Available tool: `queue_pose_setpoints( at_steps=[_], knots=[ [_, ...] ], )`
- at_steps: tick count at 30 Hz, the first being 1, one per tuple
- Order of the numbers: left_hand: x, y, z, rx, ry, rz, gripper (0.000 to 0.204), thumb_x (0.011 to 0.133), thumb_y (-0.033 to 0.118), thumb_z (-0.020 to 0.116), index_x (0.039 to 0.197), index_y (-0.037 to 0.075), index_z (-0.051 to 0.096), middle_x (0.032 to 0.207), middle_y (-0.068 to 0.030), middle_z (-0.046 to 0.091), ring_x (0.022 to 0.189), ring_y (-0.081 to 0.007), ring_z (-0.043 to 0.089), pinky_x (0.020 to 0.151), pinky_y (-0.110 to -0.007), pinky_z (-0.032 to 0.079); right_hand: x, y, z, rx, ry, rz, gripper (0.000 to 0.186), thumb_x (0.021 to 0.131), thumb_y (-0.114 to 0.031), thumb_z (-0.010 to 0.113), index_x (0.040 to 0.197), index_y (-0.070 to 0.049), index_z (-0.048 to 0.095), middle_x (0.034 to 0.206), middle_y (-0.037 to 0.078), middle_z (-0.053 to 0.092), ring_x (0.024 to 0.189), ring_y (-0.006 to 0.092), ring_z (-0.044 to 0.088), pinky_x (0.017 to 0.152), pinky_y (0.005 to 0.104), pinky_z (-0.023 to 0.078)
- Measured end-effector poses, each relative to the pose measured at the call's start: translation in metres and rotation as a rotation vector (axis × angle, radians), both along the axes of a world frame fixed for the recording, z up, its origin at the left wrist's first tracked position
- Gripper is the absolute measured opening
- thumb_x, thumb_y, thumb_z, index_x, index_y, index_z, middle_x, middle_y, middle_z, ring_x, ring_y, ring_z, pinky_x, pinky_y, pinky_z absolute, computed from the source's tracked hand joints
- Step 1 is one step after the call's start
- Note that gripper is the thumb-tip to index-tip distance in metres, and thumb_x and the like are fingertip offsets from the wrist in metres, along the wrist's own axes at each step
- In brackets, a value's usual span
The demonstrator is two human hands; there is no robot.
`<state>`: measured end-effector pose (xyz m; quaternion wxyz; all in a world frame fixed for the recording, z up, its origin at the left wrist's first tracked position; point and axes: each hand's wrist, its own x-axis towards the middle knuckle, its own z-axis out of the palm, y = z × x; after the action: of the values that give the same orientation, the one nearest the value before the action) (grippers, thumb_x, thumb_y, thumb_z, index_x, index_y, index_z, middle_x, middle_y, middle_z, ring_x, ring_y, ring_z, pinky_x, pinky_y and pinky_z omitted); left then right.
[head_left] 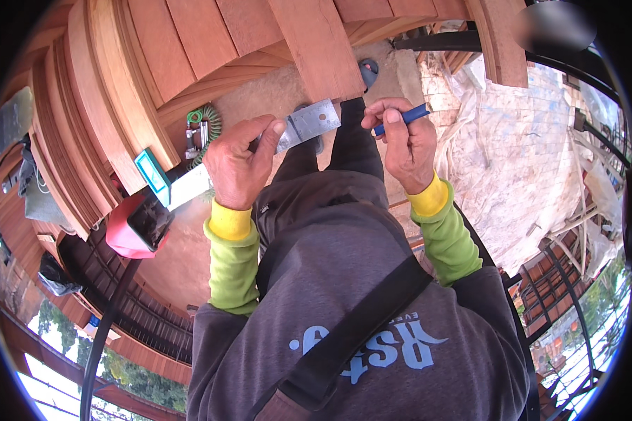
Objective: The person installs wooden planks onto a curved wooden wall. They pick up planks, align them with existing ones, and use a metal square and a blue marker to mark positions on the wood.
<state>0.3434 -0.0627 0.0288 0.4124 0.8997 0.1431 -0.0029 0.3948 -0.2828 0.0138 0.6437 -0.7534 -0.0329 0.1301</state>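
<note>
My left hand (240, 161) pinches the metal blade of a try square (314, 121) between thumb and fingers. The blade runs on both sides of the hand, with a hole near its right end; a teal-edged stock (152, 175) sits crosswise at the left end. In my right hand (409, 151) is a thick blue carpenter's pencil (404, 119), lying across the fingers under the thumb. Just beyond the blade's right end, a reddish wooden board (316, 49) reaches toward me. Both hands are raised ahead of my body, apart from each other.
Stacked wooden boards (105, 91) curve along the left. A green coiled air hose (211, 126) hangs by them, above a red container (130, 231). Pale plastic sheeting (498, 161) covers the right side, near another board end (502, 49). My sandalled foot (368, 74) shows below.
</note>
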Motion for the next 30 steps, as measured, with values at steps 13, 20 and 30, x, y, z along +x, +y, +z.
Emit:
queue_pose_setpoints(
  at_steps=[13, 20, 30],
  knots=[
    [0.005, 0.006, 0.02, 0.079, -0.051, -0.022, 0.013, 0.078, 0.016, 0.074, 0.083, 0.004, 0.071, 0.068, -0.009, 0.065, 0.053, -0.0187, 0.059, 0.05, -0.027, 0.044, 0.005, 0.005, -0.004, 0.015, -0.015, -0.001, 0.019, 0.094, -0.014, 0.05, 0.093, 0.0, 0.062, 0.069, 0.004, 0.061, 0.058, 0.0072, 0.052, 0.053, 0.0227, 0.042],
    [0.004, 0.016, 0.004, 0.068, -0.035, -0.033, 0.012, 0.078, 0.015, 0.073, 0.083, 0.004, 0.071, 0.068, -0.0092, 0.064, 0.054, -0.0192, 0.059, 0.05, -0.028, 0.044, -0.009, 0.018, -0.01, -0.032, -0.061, 0.123, 0.016, 0.093, -0.013, 0.055, 0.095, 0.001, 0.062, 0.063, 0.004, 0.057, 0.05, 0.0081, 0.05, 0.047, 0.023, 0.04],
    [0.006, 0.022, -0.002, 0.01, 0.015, -0.081, 0.016, 0.082, 0.014, 0.072, 0.088, 0.0, 0.07, 0.069, -0.0066, 0.064, 0.061, -0.0097, 0.056, 0.057, -0.025, 0.046, -0.008, 0.024, -0.008, -0.05, -0.041, 0.165, 0.018, 0.091, -0.009, 0.055, 0.104, 0.0, 0.062, 0.062, 0.002, 0.053, 0.05, 0.0071, 0.044, 0.047, 0.0235, 0.037]
  ],
)
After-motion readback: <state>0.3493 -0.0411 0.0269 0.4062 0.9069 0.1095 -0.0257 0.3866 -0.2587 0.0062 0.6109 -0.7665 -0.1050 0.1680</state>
